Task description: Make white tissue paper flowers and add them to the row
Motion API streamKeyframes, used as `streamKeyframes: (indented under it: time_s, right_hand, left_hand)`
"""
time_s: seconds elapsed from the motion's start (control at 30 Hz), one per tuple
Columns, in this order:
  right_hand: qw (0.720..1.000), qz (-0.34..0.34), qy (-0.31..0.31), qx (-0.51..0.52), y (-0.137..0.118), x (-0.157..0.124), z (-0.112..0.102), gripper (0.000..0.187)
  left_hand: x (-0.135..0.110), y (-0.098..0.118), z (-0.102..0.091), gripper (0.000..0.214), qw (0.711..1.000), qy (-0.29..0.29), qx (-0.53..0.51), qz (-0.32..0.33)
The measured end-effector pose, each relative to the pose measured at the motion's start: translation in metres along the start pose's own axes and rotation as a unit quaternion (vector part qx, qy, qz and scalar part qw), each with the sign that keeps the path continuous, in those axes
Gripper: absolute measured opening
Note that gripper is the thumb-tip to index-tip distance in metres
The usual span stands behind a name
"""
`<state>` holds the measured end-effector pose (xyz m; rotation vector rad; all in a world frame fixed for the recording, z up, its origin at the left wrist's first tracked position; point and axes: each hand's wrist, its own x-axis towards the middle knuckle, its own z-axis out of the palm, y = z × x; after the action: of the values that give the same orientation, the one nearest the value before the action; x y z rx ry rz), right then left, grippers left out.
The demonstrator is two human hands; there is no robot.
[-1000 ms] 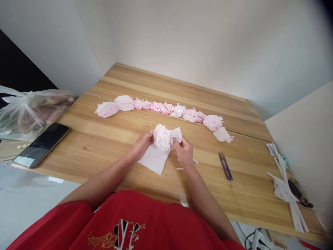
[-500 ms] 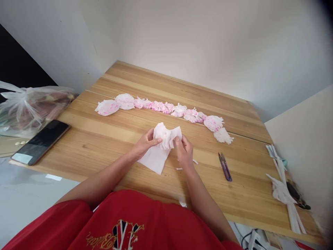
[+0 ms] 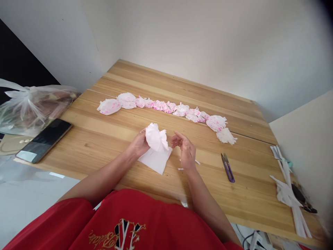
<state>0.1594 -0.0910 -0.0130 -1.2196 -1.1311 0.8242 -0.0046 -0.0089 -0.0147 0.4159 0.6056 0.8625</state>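
Observation:
My left hand [image 3: 140,143] is closed on a white paper flower [image 3: 156,136], whose gathered petals face up and hide most of my fingers. Beneath the flower a flat white paper sheet [image 3: 155,161] lies on the wooden table [image 3: 104,146]. Just right of the flower, apart from it, my right hand [image 3: 185,150] hovers with bent, parted fingers and nothing visible in it. Small white paper scraps [image 3: 180,169] lie below that hand. Across the table stretches a row of white and pink crumpled paper flowers [image 3: 181,109].
Purple thread snips [image 3: 228,168] lie to the right with blades apart. White paper strips [image 3: 288,194] and sunglasses [image 3: 299,194] are at the right edge. A phone [image 3: 44,140] and a tied plastic bag [image 3: 31,107] sit on the left. Walls border the back and right.
My right hand has let go of the flower and moved slightly right, its fingers spreading. The flower has shifted left and turned in my left hand. The camera view has moved slightly.

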Motion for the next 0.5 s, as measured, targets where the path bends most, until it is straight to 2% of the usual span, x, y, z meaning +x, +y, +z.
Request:
streamKeyframes:
  time_s: [0.13, 0.27, 0.37, 0.5]
  right_hand:
    - [0.994, -0.055, -0.045, -0.087, -0.004, -0.003, 0.001, 0.038]
    - [0.975, -0.097, -0.081, -0.183, -0.004, -0.004, 0.008, 0.046]
    - [0.967, -0.087, -0.051, -0.232, 0.000, -0.004, 0.014, 0.046]
    - [0.963, -0.051, 0.028, -0.263, 0.006, -0.003, 0.015, 0.018]
  left_hand:
    - [0.001, 0.001, 0.001, 0.027, 0.998, 0.003, -0.059, -0.033]
    - [0.002, -0.004, 0.000, 0.026, 1.000, 0.013, -0.007, 0.023]
    - [0.001, -0.009, -0.001, 0.028, 0.998, 0.016, 0.014, 0.063]
    - [-0.005, -0.014, 0.003, 0.032, 0.996, -0.014, 0.051, 0.074]
